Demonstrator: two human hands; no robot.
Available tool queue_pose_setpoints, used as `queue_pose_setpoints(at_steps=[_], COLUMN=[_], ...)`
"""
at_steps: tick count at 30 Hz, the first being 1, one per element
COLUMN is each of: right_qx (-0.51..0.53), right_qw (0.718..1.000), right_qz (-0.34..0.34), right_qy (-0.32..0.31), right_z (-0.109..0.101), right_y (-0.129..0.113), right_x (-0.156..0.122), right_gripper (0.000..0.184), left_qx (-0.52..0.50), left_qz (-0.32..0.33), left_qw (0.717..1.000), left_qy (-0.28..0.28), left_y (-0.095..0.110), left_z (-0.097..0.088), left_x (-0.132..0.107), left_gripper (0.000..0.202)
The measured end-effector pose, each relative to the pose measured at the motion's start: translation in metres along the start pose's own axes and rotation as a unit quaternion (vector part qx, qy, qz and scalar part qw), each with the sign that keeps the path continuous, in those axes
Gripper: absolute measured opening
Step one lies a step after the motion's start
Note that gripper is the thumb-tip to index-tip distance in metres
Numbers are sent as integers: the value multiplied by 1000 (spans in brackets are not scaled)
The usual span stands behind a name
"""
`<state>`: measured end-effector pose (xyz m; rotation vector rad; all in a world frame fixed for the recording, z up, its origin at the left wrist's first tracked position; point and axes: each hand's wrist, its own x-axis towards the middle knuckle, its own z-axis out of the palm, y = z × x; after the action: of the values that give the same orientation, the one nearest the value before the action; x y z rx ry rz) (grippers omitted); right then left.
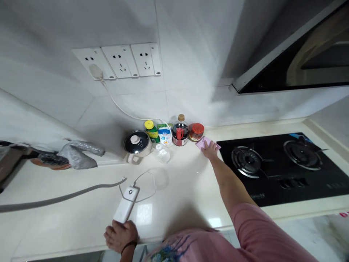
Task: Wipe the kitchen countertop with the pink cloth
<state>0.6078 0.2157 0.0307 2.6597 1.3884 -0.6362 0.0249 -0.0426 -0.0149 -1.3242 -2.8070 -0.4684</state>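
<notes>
My right hand [210, 149] reaches far across the cream countertop [185, 189] and presses flat on a pink cloth [205, 142], beside the left edge of the black gas hob [283, 167]. My left hand [120, 235] rests near the counter's front edge, fingers curled, touching the lower end of a white power bank [124, 208] whose cable loops over the counter. A red-lidded jar [196, 131] and a dark sauce bottle [180, 131] stand just behind the cloth.
Against the wall stand a small pot with a glass lid [137, 144], a yellow-capped bottle [151, 130], a white packet [165, 135] and a clear jar [162, 153]. A grey hose [62, 197] lies at left. Wall sockets [120, 61] above; range hood [294, 54] at upper right.
</notes>
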Motion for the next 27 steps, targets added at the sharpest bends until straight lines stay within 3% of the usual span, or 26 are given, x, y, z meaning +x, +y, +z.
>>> queue_pose_setpoints(at_steps=[3, 7, 10, 14, 18, 21, 24, 27], right_qx=[-21, -25, -4, 10, 13, 27, 32, 21], right_qw=[1000, 999, 999, 997, 980, 966, 955, 957], right_qz=[12, 26, 31, -44, -179, -242, -280, -273], right_qy=[-12, -29, -41, -64, -84, -91, -96, -98], right_z=[16, 31, 36, 48, 76, 96, 101, 88], right_y=[3, 2, -11, -57, -114, -138, -130, -94], right_x=[-23, -55, -77, -110, -149, -176, -189, -187], right_gripper=[75, 76, 75, 76, 80, 80, 81, 79], left_qx=[1, -6, 1, 2, -1, 2, -2, -11], left_qz=[-1, 20, 10, -3, -5, -8, -11, -3], left_qw=[1000, 998, 1000, 1000, 1000, 1000, 1000, 1000], left_qy=[4, -61, -29, -2, 1, -8, -8, -3], left_y=[-3, -5, -1, 8, 13, 14, 13, 14], left_z=[2, 2, 0, -6, -10, -10, -10, -10], left_x=[0, 1, 1, -1, -4, -4, -4, -6], left_gripper=[74, 78, 74, 68, 67, 72, 73, 75])
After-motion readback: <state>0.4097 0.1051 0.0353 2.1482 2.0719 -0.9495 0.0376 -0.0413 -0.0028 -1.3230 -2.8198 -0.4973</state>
